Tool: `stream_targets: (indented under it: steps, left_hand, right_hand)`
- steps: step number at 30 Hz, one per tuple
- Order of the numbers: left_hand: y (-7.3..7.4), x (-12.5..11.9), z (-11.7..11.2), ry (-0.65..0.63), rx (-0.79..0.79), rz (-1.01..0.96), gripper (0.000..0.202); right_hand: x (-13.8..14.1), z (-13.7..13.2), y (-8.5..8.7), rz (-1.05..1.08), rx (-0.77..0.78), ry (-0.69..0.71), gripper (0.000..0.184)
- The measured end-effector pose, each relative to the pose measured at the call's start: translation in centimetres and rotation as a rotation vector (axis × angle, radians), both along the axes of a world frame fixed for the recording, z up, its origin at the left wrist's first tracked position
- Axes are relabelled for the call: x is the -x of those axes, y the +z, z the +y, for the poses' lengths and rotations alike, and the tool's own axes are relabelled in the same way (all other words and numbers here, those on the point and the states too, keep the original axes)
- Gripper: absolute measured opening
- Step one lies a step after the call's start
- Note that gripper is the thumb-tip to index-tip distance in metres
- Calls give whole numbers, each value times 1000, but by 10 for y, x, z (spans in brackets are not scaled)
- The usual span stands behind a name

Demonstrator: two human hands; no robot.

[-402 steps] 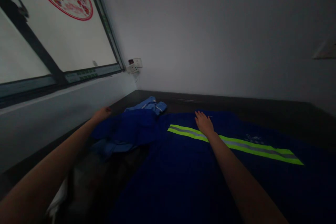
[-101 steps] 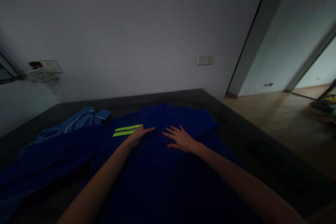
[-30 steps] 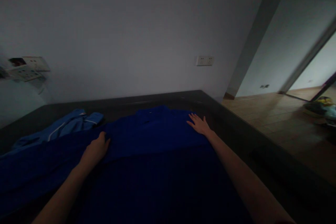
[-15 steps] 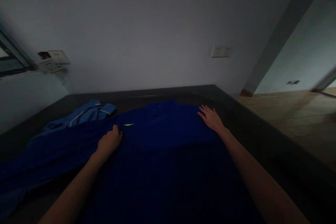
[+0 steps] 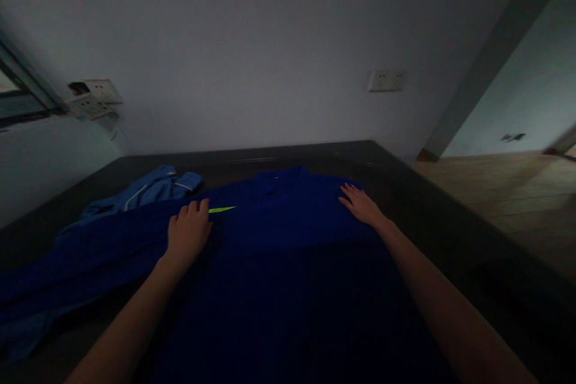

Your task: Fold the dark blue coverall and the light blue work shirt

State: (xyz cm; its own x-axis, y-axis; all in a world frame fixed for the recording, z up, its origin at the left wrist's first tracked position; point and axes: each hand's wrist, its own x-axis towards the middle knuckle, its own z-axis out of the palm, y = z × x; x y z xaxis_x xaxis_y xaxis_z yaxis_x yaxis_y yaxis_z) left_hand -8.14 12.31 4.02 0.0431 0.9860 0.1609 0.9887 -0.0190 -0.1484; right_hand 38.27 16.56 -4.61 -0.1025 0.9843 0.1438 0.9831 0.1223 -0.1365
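A dark blue collared long-sleeved shirt lies spread out, its collar toward the wall and one sleeve stretched to the left. My left hand rests on the upper left of the shirt, fingers laid over the cloth beside a yellow-green mark. On the shirt's right shoulder, my right hand lies flat with its fingers slightly apart. The lower part of the shirt is too dark to make out well.
A lighter blue garment with white stripes lies crumpled at the back left, partly under the sleeve. Beneath is a dark tabletop against a grey wall. Wall sockets sit above it, and tiled floor shows at right.
My left hand has moved slightly forward and its fingers have straightened over the cloth. The yellow-green mark looks longer and flatter. My right hand stays at the shoulder.
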Motion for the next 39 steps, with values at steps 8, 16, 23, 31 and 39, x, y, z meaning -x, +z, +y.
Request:
stream_targets:
  steps: [8,16,23,31,39]
  left_hand:
    - [-59,-22,8,-399,97,-252,46]
    - [-65,-18,5,-357,162,-218,52]
    - [-62,-24,3,-324,147,-210,52]
    - [-62,-23,3,-321,147,-151,52]
    - [-67,-19,6,-339,151,-129,52]
  right_hand:
    - [3,-3,1,-63,33,-38,63]
    - [4,-2,1,-85,47,-48,62]
    - [-1,-2,0,-78,30,-32,61]
    - [23,-7,19,-71,-9,69,63]
    - [30,-12,12,-60,99,61,66]
